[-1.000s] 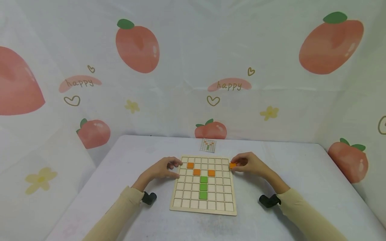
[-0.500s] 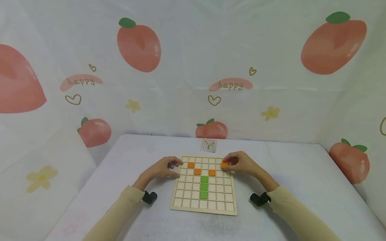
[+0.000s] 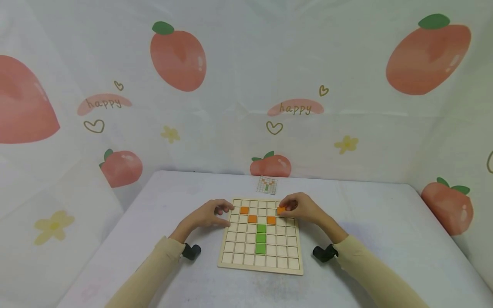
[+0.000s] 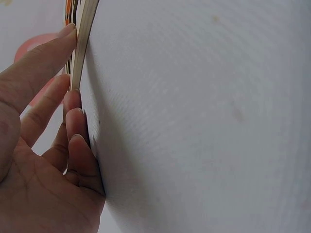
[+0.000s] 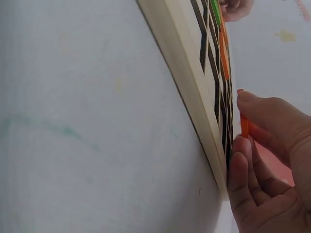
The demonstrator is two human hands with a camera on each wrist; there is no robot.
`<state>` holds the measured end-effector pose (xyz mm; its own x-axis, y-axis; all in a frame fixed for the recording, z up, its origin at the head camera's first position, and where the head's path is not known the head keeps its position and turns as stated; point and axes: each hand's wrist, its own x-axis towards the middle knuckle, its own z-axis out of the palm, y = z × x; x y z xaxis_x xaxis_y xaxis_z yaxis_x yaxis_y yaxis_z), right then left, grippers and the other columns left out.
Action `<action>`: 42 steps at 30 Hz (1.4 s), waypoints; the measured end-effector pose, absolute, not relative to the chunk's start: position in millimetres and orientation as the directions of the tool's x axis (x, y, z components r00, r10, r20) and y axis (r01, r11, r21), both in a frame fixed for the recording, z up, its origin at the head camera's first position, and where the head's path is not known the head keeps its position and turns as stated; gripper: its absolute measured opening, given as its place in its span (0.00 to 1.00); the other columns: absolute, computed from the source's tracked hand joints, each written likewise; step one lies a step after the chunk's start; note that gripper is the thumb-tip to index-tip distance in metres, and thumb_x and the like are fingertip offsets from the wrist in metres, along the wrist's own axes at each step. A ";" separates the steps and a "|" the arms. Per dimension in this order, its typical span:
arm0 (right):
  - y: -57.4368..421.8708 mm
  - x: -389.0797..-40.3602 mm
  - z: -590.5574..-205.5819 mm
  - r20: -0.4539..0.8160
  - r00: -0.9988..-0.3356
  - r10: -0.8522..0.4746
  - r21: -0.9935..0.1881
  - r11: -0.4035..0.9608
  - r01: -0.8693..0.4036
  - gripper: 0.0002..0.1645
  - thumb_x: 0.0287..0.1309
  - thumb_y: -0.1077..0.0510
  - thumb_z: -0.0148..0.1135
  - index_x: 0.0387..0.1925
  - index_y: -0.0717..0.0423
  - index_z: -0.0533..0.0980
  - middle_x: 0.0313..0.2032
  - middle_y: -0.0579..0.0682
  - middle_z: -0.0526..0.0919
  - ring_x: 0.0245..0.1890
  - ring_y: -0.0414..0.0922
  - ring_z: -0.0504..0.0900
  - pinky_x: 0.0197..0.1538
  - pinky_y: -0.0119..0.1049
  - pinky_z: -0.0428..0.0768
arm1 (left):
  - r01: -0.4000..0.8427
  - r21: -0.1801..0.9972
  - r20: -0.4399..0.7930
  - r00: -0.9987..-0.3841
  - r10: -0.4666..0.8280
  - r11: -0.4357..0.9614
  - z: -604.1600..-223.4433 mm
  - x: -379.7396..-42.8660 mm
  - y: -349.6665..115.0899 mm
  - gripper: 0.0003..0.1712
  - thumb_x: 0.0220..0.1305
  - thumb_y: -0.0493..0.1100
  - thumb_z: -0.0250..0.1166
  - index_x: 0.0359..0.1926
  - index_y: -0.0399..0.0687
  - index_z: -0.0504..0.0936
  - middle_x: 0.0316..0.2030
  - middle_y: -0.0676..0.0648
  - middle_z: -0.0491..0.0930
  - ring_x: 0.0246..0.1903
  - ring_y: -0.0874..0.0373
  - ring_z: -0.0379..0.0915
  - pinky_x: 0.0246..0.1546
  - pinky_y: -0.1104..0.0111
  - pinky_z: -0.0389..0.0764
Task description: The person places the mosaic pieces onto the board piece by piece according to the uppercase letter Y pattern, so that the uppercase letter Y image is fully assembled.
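Note:
On the table lies a square wooden grid board (image 3: 282, 262). Three green tiles (image 3: 261, 238) form a column in its middle. Orange tiles sit above them: one at upper left (image 3: 244, 210), one at inner left (image 3: 252, 219), one at inner right (image 3: 271, 220). My right hand (image 3: 303, 208) pinches another orange tile (image 5: 244, 121) between thumb and fingers, over the board's upper right cells and slightly above its face in the right wrist view. My left hand (image 3: 206, 214) rests thumb and fingertips (image 4: 68, 30) against the board's left edge, the lower fingers bent near the tabletop.
Behind the board lies a small pattern card (image 3: 267, 185) showing an orange and green grid figure. White cloth covers the table (image 3: 369, 231). A fruit-printed curtain (image 3: 231, 77) hangs at the back. Each wrist wears a black camera (image 3: 325, 253).
My right hand has moved left with the orange tile, from beyond the board's right edge to over its upper right cells. My left hand stays at the left edge.

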<state>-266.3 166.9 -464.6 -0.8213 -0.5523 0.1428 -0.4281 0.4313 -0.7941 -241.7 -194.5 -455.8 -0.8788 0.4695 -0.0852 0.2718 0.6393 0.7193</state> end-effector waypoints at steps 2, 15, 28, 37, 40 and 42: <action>166.6 -266.8 -466.0 0.134 -0.823 -0.551 -0.792 0.440 -0.424 0.13 0.54 0.59 0.79 0.39 0.61 0.85 0.34 0.48 0.84 0.31 0.42 0.78 0.37 0.32 0.77 | 0.276 0.719 -0.084 -0.876 0.474 0.638 -455.1 -241.7 -194.9 0.29 0.55 0.40 0.80 0.57 0.41 0.81 0.43 0.50 0.76 0.43 0.53 0.69 0.47 0.60 0.73; 164.4 -262.2 -465.1 0.118 -0.834 -0.539 -0.773 0.477 -0.417 0.13 0.53 0.59 0.79 0.39 0.60 0.85 0.35 0.49 0.84 0.32 0.43 0.78 0.38 0.35 0.78 | 0.291 0.718 -0.075 -0.871 0.485 0.633 -457.5 -242.0 -196.2 0.28 0.55 0.40 0.80 0.56 0.41 0.81 0.43 0.50 0.76 0.43 0.52 0.69 0.48 0.58 0.74; 160.5 -260.5 -464.9 0.107 -0.842 -0.529 -0.751 0.511 -0.417 0.13 0.53 0.59 0.79 0.39 0.59 0.86 0.35 0.46 0.83 0.32 0.43 0.77 0.38 0.36 0.77 | 0.288 0.718 -0.082 -0.869 0.488 0.634 -459.0 -243.2 -198.6 0.28 0.55 0.40 0.80 0.56 0.42 0.82 0.43 0.50 0.76 0.43 0.53 0.69 0.47 0.58 0.74; 160.4 -259.3 -463.8 0.098 -0.842 -0.530 -0.762 0.505 -0.406 0.12 0.53 0.60 0.78 0.39 0.60 0.85 0.34 0.48 0.83 0.32 0.43 0.77 0.37 0.35 0.76 | 0.289 0.716 -0.080 -0.870 0.486 0.635 -457.7 -241.5 -198.3 0.28 0.55 0.40 0.80 0.56 0.42 0.81 0.43 0.50 0.76 0.43 0.53 0.69 0.47 0.58 0.74; 163.0 -258.7 -462.2 0.099 -0.840 -0.534 -0.775 0.488 -0.401 0.13 0.53 0.61 0.78 0.39 0.61 0.85 0.35 0.49 0.83 0.32 0.44 0.77 0.37 0.34 0.77 | 0.289 0.713 -0.078 -0.873 0.481 0.639 -458.2 -241.1 -197.8 0.28 0.54 0.41 0.80 0.56 0.43 0.82 0.43 0.50 0.76 0.42 0.53 0.70 0.47 0.58 0.74; 166.9 -257.9 -461.3 0.103 -0.836 -0.539 -0.785 0.472 -0.401 0.14 0.53 0.61 0.78 0.40 0.63 0.84 0.35 0.50 0.84 0.33 0.44 0.78 0.38 0.34 0.77 | 0.287 0.712 -0.078 -0.875 0.478 0.641 -459.0 -241.1 -197.9 0.28 0.54 0.41 0.80 0.56 0.43 0.82 0.43 0.50 0.76 0.43 0.53 0.70 0.48 0.58 0.75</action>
<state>-257.9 166.9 -461.3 -0.8362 -0.5387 0.1030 -0.4011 0.4725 -0.7848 -241.1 -197.9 -459.0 -0.8749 0.4781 -0.0776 0.2871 0.6409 0.7119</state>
